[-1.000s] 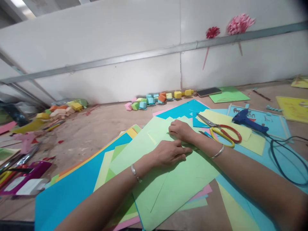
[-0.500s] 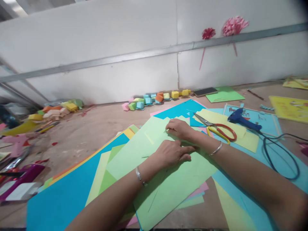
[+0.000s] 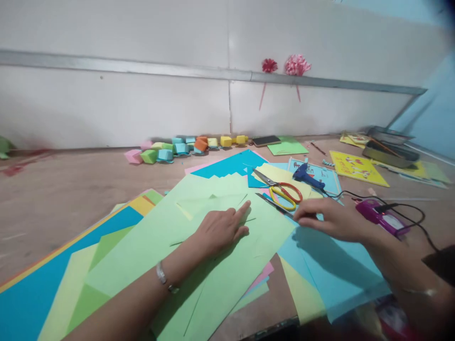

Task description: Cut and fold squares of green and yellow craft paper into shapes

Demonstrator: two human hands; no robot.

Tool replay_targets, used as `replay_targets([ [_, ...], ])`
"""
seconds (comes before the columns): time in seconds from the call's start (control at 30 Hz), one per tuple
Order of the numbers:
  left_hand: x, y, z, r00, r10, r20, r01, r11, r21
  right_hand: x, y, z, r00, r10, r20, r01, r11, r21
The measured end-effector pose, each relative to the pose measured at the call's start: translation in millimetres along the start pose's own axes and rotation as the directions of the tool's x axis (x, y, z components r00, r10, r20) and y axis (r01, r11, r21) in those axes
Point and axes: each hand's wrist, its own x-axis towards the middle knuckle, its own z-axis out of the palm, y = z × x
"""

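- The left hand (image 3: 218, 232) rests on the green sheet (image 3: 261, 241), index finger out and thumb apart, likely to stop it sliding.
- The right hand (image 3: 327, 220) is well apart, fingertips at the near end of the cutter (image 3: 274, 206); whether they pinch it cannot be told.
- The green sheet lies over other papers (image 3: 42, 279), in front of the person, probably for both arms to reach.
- The scissors (image 3: 276, 184) lie just beyond the cutter, seemingly kept handy.
- The light blue sheet (image 3: 337, 265) seems to overhang the table's (image 3: 71, 189) front edge.
- Table surface beyond the papers gives leftward room; the glue gun (image 3: 308, 177) and cord (image 3: 343, 192) limit the right.
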Motion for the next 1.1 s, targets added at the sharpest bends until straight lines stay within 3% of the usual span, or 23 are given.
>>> replay_targets([
  [0.07, 0.0, -1.2, 1.9, 1.0, -0.001, -0.012, 0.001, 1.0, -0.017, -17.6, -0.4, 16.2, 0.998, 0.069, 0.014, -0.07, 0.995, 0.066],
  [0.13, -0.5, -1.7, 3.0, 1.0, -0.006, -0.021, 0.005, 1.0, -0.027, -22.5, -9.4, 35.9, 0.999, 0.027, 0.027, -0.028, 0.998, 0.05],
  [0.23, -2.6, -1.0, 2.6, 0.999, -0.018, -0.034, 0.017, 1.0, -0.018, -9.8, -31.5, 67.6, 0.994, -0.078, 0.075, 0.091, 0.978, -0.187],
  [0.33, -5.1, 0.1, 2.2, 0.999, -0.02, -0.038, 0.019, 1.0, -0.01, 12.6, -49.9, 92.2, 0.987, -0.046, 0.151, 0.109, 0.892, -0.439],
  [0.4, -6.2, 0.5, 3.4, 0.998, -0.019, -0.053, 0.018, 1.0, -0.02, 20.7, -56.6, 98.8, 0.981, -0.022, 0.194, 0.116, 0.866, -0.487],
  [0.47, -7.3, 0.2, 5.2, 0.997, -0.019, -0.077, 0.016, 0.999, -0.041, 16.3, -60.7, 94.6, 0.958, -0.047, 0.283, 0.162, 0.902, -0.399],
  [0.57, -10.5, -2.1, 6.9, 0.996, -0.014, -0.084, 0.004, 0.992, -0.126, -11.2, -65.8, 70.4, 0.871, -0.198, 0.449, 0.306, 0.935, -0.18],
  [0.7, -17.6, -10.4, 6.2, 0.995, -0.029, -0.094, -0.019, 0.883, -0.468, -34.5, -72.7, 33.3, 0.758, -0.4, 0.515, 0.438, 0.897, 0.053],
  [0.73, -19.0, -13.3, 5.9, 0.994, -0.037, -0.102, -0.024, 0.842, -0.539, -29.9, -74.4, 29.9, 0.764, -0.416, 0.494, 0.434, 0.897, 0.085],
  [0.8, -20.1, -19.4, 5.6, 0.991, -0.057, -0.119, -0.031, 0.778, -0.628, -7.6, -77.1, 35.1, 0.841, -0.368, 0.396, 0.402, 0.916, -0.002],
  [0.87, -19.2, -25.2, 6.1, 0.988, -0.075, -0.137, -0.043, 0.713, -0.7, 24.7, -78.0, 54.5, 0.944, -0.238, 0.23, 0.299, 0.912, -0.282],
  [0.9, -18.5, -27.7, 6.6, 0.986, -0.083, -0.144, -0.053, 0.669, -0.742, 41.1, -77.4, 67.3, 0.967, -0.192, 0.167, 0.247, 0.865, -0.437],
  [0.97, -17.6, -31.3, 7.9, 0.983, -0.099, -0.156, -0.072, 0.577, -0.814, 67.7, -74.4, 93.0, 0.986, -0.131, 0.105, 0.167, 0.715, -0.679],
  [1.1, -21.4, -33.0, 11.3, 0.969, -0.161, -0.188, -0.103, 0.431, -0.897, 84.1, -62.3, 119.8, 0.988, -0.111, 0.111, 0.156, 0.669, -0.727],
])
